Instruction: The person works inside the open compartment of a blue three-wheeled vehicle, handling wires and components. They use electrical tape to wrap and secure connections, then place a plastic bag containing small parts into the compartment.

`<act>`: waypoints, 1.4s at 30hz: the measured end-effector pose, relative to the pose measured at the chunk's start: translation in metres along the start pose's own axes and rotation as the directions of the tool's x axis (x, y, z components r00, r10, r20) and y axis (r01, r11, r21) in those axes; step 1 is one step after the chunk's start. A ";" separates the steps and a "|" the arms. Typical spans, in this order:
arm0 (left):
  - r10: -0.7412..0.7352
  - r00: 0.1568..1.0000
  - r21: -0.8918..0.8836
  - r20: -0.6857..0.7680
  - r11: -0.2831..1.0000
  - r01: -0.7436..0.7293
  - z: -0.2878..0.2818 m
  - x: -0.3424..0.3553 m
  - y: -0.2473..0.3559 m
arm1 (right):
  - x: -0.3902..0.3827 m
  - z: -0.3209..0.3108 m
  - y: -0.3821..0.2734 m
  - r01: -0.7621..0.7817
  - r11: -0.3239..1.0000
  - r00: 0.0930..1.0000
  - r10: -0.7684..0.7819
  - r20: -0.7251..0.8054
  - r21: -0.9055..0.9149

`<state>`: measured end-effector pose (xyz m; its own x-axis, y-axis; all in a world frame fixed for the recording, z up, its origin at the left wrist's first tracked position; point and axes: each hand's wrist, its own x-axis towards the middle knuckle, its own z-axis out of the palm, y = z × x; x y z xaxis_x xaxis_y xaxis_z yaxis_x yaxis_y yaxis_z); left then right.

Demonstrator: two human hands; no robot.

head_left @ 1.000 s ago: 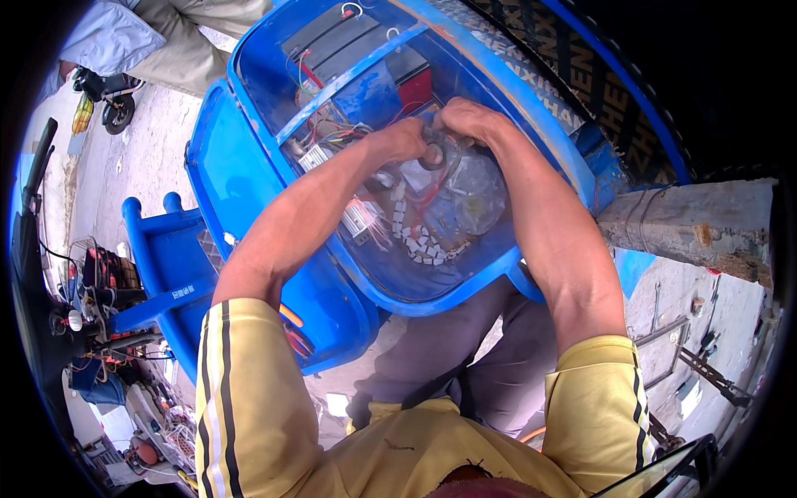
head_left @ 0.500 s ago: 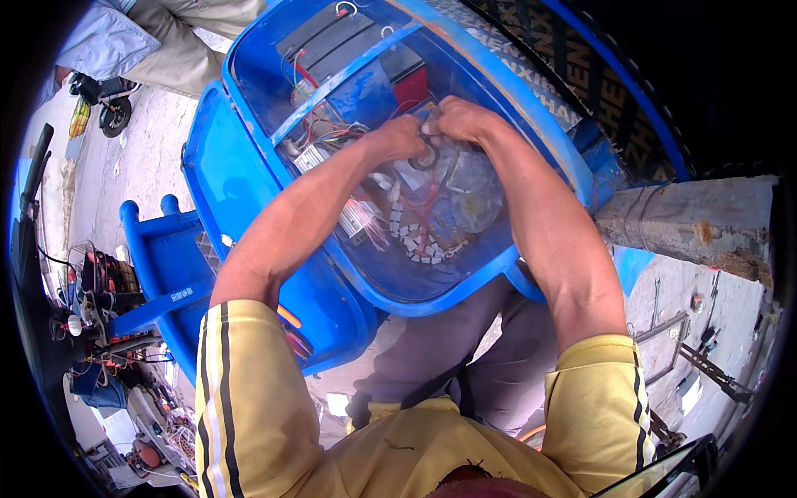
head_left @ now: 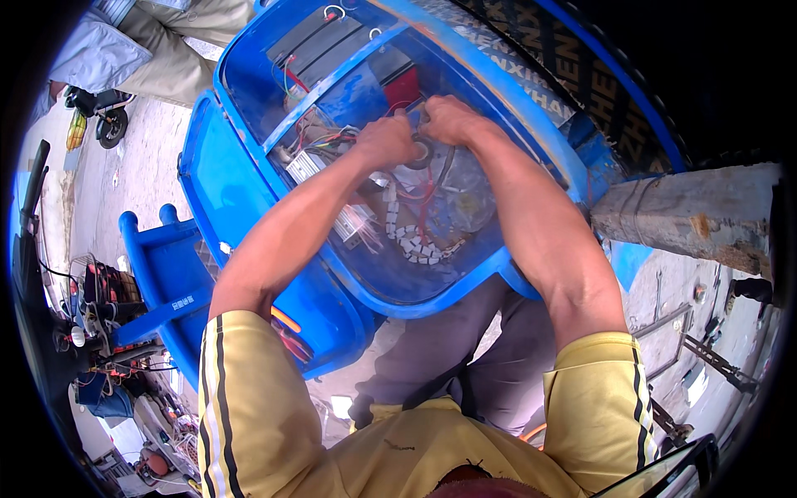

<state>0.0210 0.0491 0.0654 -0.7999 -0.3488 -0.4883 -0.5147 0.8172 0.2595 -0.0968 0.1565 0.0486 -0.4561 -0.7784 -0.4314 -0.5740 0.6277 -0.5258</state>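
Note:
Both my hands are deep inside an open blue compartment [head_left: 390, 309], close together with fingers bent. My left hand [head_left: 388, 141] is closed beside a dark ring-shaped roll [head_left: 423, 154]. My right hand [head_left: 451, 120] is closed just to its right, its fingers pinched. Whatever lies between the fingertips is too small and covered to make out. Below them rest a clear plastic bag [head_left: 471, 203], red wires [head_left: 425, 195] and a curved string of white connector blocks [head_left: 411, 242]. Silver finned boxes [head_left: 355, 222] with thin wires line the left wall.
Black batteries [head_left: 332, 41] sit beyond a blue crossbar [head_left: 332, 90]. A blue lid [head_left: 217, 170] hangs open on the left. A thick post [head_left: 689, 217] juts in from the right. Someone in tan trousers [head_left: 178, 70] stands at the upper left, near a parked scooter [head_left: 104, 112].
My hands have drawn slightly apart and remain over the same spot. The view has shifted a little. A dark shoe-like shape has appeared at the right edge.

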 end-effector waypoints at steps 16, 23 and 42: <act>-0.099 0.987 -0.354 0.129 0.925 0.139 0.007 0.033 -0.032 | -0.001 0.002 0.000 -0.010 0.999 0.999 0.012 0.038 -0.047; 0.174 0.967 -0.293 -0.185 0.930 -0.224 0.006 0.023 -0.027 | 0.002 0.006 0.006 0.014 0.998 1.000 -0.012 0.021 -0.056; 0.076 0.985 -0.487 -0.156 0.862 -0.144 0.042 0.062 -0.048 | 0.001 0.002 0.004 0.009 0.997 0.993 -0.001 0.114 -0.076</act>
<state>0.0090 0.0078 -0.0117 -0.8750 -0.3532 -0.3310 -0.4787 0.5307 0.6994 -0.0982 0.1583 0.0447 -0.3752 -0.7729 -0.5118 -0.6280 0.6180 -0.4730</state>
